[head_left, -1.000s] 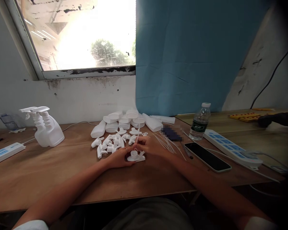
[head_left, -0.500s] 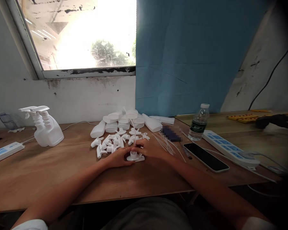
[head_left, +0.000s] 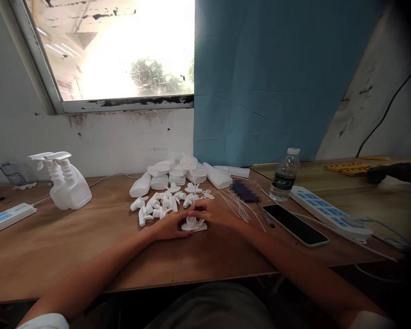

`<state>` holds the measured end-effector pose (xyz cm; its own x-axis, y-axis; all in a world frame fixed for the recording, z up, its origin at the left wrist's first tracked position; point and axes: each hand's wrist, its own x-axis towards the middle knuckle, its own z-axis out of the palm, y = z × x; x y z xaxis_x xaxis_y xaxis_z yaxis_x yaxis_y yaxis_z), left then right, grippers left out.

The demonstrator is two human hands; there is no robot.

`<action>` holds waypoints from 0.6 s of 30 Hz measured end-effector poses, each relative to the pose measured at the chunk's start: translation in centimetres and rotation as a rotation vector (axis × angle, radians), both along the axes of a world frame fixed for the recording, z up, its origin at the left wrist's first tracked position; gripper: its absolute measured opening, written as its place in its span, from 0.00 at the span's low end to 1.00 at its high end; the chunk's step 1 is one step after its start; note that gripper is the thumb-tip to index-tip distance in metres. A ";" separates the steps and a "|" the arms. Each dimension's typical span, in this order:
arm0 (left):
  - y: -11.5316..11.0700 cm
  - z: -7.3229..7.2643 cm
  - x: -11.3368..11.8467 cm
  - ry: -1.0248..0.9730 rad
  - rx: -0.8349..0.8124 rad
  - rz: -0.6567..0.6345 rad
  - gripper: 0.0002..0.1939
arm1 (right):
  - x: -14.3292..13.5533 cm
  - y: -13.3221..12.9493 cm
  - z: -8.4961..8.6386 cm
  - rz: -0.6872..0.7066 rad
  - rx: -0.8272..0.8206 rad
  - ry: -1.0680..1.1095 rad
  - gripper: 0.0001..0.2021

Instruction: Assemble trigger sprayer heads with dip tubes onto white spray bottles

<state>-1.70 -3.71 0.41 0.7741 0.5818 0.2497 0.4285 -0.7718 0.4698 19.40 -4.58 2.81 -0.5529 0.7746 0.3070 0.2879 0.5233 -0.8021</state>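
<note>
A white spray trigger head (head_left: 194, 225) lies on the wooden table in front of me, its collar facing up. My left hand (head_left: 172, 225) is closed around its left side. A thin white dip tube (head_left: 195, 189) stands nearly upright over the collar, pinched by the fingers of my right hand (head_left: 208, 213). Whether the tube's lower end is seated in the collar is hard to make out. Just behind my hands lies a pile of loose trigger heads (head_left: 160, 203). More dip tubes (head_left: 236, 205) lie to the right of my right hand.
White bottles (head_left: 160, 182) are heaped by the wall. Two spray bottles (head_left: 68, 183) with heads on stand at left. To the right are a phone (head_left: 294, 224), a water bottle (head_left: 283, 178), and a power strip (head_left: 329, 212); another power strip (head_left: 12, 217) lies far left.
The dip tube has gone from leaning left to nearly upright. Both hands stay in almost the same place around the trigger head.
</note>
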 end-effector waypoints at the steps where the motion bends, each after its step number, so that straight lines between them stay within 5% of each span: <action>1: 0.0 0.0 0.0 0.000 -0.002 0.000 0.23 | 0.0 0.0 0.0 -0.004 0.005 -0.001 0.12; 18: 0.0 0.2 -0.1 0.001 -0.032 -0.043 0.29 | -0.2 -0.8 0.6 -0.034 0.184 0.001 0.15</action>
